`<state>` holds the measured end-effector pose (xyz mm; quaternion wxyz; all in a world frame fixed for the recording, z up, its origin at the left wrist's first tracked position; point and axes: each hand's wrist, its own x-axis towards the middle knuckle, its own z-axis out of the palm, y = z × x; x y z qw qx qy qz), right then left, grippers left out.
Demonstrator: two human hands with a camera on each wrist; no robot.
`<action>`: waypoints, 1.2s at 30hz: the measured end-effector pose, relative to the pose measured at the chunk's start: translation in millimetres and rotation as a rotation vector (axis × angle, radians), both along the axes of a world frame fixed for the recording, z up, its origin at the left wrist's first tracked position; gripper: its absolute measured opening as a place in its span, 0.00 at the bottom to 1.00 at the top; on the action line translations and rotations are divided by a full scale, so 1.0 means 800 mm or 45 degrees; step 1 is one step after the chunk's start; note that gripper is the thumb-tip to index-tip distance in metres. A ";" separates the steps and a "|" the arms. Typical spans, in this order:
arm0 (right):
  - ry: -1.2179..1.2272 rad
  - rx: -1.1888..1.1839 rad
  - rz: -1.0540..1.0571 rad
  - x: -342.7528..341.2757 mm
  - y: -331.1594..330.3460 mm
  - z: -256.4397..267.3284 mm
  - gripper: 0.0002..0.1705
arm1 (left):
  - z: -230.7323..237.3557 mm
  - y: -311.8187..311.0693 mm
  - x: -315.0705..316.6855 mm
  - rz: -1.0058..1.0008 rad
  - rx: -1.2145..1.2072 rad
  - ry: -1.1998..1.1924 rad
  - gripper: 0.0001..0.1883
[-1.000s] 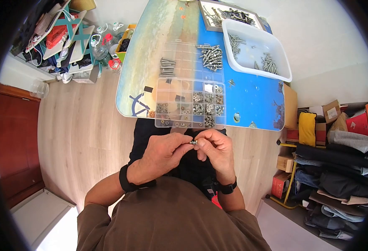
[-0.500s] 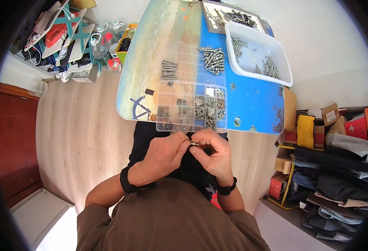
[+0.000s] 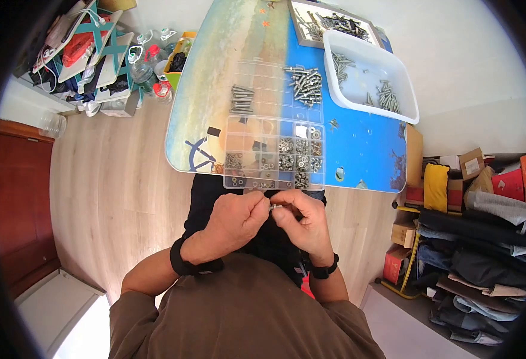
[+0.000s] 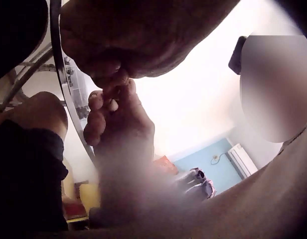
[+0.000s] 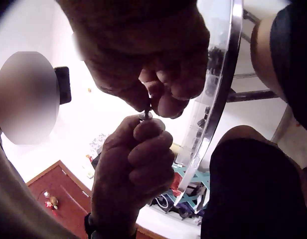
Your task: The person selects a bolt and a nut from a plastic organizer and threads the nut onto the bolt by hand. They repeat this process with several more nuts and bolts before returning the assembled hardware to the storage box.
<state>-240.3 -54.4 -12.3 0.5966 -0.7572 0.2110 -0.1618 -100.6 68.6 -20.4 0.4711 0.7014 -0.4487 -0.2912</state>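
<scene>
Beside the surface (image 3: 364, 149), your left hand (image 3: 227, 222) and right hand (image 3: 308, 230) pinch one small fastener (image 3: 275, 207), seemingly unfinished; bolts (image 3: 306, 87) sit grouped in the case (image 3: 236, 143), others loose in the tub (image 3: 364, 63).

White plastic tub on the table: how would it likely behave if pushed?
The tub would probably slide rather than tip, being wide and shallow. It looks fairly light for its size, with few things inside. The loose metal fasteners would likely shift or roll, as nothing separates them.

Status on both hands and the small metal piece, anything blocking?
Left hand, right hand: both pinching small metal piece. Parts box just beyond. Nothing seen blocking the grip.
</scene>
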 end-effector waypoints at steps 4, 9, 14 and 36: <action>0.017 -0.027 0.048 -0.004 -0.001 -0.003 0.07 | -0.003 0.002 0.004 -0.069 0.095 0.373 0.17; -0.046 0.047 0.062 -0.002 -0.004 0.006 0.05 | 0.007 0.001 0.005 -0.108 0.192 0.832 0.20; 0.019 0.031 0.159 -0.008 -0.012 -0.011 0.09 | 0.012 -0.003 0.008 -0.138 0.235 0.945 0.22; -0.041 0.182 -0.008 -0.017 -0.022 -0.008 0.21 | 0.028 -0.013 0.012 -0.180 0.275 1.025 0.20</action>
